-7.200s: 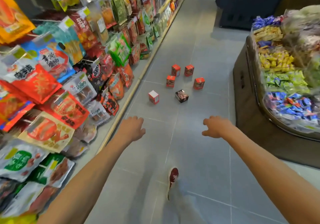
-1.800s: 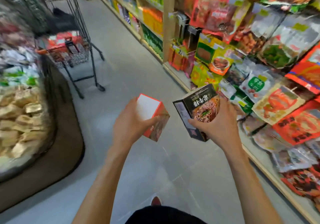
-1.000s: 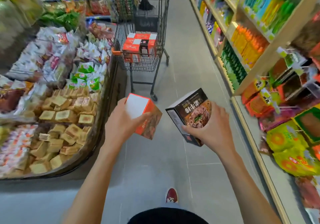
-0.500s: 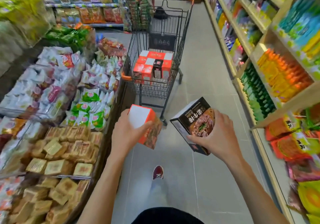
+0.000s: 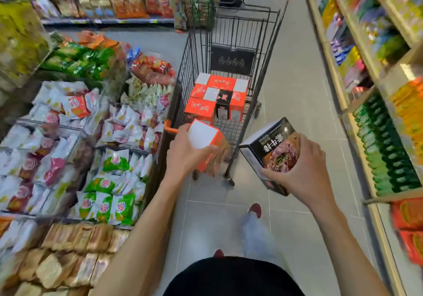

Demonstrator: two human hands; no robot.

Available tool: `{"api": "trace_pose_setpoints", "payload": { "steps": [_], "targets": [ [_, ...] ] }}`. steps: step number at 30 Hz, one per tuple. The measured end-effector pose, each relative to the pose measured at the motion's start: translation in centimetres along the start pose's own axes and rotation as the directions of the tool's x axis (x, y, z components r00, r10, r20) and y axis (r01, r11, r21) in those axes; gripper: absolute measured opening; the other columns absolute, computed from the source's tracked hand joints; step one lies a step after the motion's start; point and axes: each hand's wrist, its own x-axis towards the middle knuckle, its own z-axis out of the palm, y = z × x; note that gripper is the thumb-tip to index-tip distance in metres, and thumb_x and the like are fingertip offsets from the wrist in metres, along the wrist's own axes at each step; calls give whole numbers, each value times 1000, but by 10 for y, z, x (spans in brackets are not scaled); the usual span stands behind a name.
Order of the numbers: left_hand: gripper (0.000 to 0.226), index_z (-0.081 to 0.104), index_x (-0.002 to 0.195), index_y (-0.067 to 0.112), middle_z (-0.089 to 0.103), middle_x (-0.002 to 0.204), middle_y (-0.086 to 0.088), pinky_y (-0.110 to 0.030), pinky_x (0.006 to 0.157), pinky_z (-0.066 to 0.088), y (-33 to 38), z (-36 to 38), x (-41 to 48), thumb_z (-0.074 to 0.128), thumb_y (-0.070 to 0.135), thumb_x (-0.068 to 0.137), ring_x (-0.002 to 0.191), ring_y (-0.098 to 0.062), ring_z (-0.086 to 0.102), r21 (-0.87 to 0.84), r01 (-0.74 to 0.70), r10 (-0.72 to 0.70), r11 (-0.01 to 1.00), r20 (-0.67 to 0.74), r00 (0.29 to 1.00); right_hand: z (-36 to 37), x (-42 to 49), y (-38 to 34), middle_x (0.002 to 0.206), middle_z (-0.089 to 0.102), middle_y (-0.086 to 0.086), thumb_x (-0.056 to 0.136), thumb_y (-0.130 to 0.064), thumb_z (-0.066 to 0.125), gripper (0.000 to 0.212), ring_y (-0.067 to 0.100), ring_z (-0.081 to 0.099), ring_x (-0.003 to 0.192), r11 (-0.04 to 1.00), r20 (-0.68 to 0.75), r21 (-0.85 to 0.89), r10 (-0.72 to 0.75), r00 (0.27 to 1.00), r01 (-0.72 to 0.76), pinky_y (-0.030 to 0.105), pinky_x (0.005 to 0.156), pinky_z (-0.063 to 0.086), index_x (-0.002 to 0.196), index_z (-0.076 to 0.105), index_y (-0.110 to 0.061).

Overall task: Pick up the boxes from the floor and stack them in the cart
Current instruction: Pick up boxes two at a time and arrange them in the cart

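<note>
Head view: the left hand [image 5: 183,156] gripped an orange box [image 5: 203,140], white face up, at the near end of the cart [image 5: 238,32]. The right hand [image 5: 304,172] clasped a tilted black box [image 5: 272,149] just beside it, above the floor [image 5: 297,89]. The cart held stacked boxes [image 5: 217,96], mostly orange with one black, perhaps in two layers; blur made that uncertain.

A wire cart [image 5: 194,66] stood on the grey tiled floor [image 5: 297,78] mid-aisle. Orange boxes [image 5: 199,109], some white-topped, sat packed in layers toward its far end, with one black box [image 5: 223,103] among them.
</note>
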Motion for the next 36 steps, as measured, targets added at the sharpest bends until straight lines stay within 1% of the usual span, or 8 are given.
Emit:
{"api": "trace_pose_setpoints", "payload": {
  "steps": [6, 12, 15, 17, 21, 24, 29, 36],
  "targets": [
    [95, 40, 133, 29, 58, 123, 7, -32, 79, 41, 36, 35, 112, 75, 59, 50, 115, -22, 57, -28, 91, -91, 996, -32, 995, -1, 131, 7, 135, 42, 2, 47, -72, 78, 119, 22, 37, 124, 994, 32, -94, -57, 998, 60, 38, 105, 38, 142, 28, -21],
    [97, 37, 136, 26, 59, 129, -5, -41, 88, 48, 53, 74, 203, 82, 56, 55, 117, -29, 56, 26, 203, -202, 979, -40, 979, -5, 244, 6, 140, 40, 1, 48, -74, 75, 121, 20, 36, 126, 981, 166, -155, -91, 982, 117, 35, 107, 34, 144, 25, -20],
    [103, 39, 136, 23, 58, 127, -11, -44, 90, 47, 50, 92, 238, 78, 60, 49, 117, -34, 55, 82, 245, -243, 966, -36, 969, -5, 283, 7, 141, 40, 0, 48, -73, 75, 121, 19, 36, 127, 975, 211, -181, -93, 973, 133, 33, 107, 32, 145, 25, -21],
    [109, 41, 137, 19, 55, 127, -14, -44, 90, 47, 49, 104, 262, 75, 65, 44, 116, -35, 54, 104, 265, -263, 959, -30, 964, -4, 304, 5, 142, 39, -1, 48, -74, 74, 121, 18, 36, 128, 977, 242, -173, -83, 967, 127, 32, 108, 32, 145, 25, -22],
    [105, 33, 144, 18, 44, 138, -14, -46, 94, 44, 28, 129, 309, 85, 54, 61, 124, -37, 49, 178, 304, -310, 936, 5, 951, 4, 339, 9, 145, 37, 2, 50, -73, 76, 125, 21, 33, 131, 961, 299, -232, -78, 951, 152, 34, 110, 29, 149, 23, -18],
    [103, 34, 143, 14, 44, 140, -11, -48, 94, 45, 8, 149, 344, 85, 54, 63, 124, -35, 50, 212, 313, -324, 926, 19, 946, 10, 358, 13, 149, 32, 2, 52, -72, 77, 129, 20, 29, 134, 951, 330, -281, -31, 944, 130, 34, 112, 28, 152, 18, -18],
    [102, 36, 136, 6, 48, 133, -10, -47, 84, 47, -22, 183, 393, 83, 59, 63, 117, -35, 54, 267, 305, -333, 914, 65, 941, 24, 383, 15, 149, 33, 3, 52, -72, 77, 130, 21, 30, 133, 916, 357, -385, 36, 933, 112, 33, 112, 27, 152, 17, -15],
    [94, 44, 122, 2, 55, 119, -16, -46, 81, 48, -59, 223, 434, 83, 60, 59, 113, -36, 53, 362, 237, -303, 902, 138, 943, 49, 411, 12, 151, 30, 3, 51, -74, 77, 132, 21, 28, 136, 884, 415, -454, 100, 904, 110, 34, 114, 25, 152, 14, -17]
  ]
}}
